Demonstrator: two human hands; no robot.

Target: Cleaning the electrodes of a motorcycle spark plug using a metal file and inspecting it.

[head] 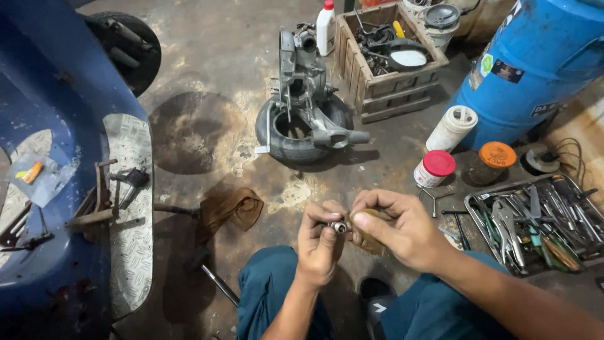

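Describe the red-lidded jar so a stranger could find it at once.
Start at the big blue barrel on the right. On the floor at its foot stand three containers; the red-lidded jar is the leftmost. Its neighbours are a tall white roll-shaped container and an orange-lidded jar.

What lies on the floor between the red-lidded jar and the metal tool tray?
In the head view, a small cross-shaped wrench lies on the concrete between the red-lidded jar and the tool tray.
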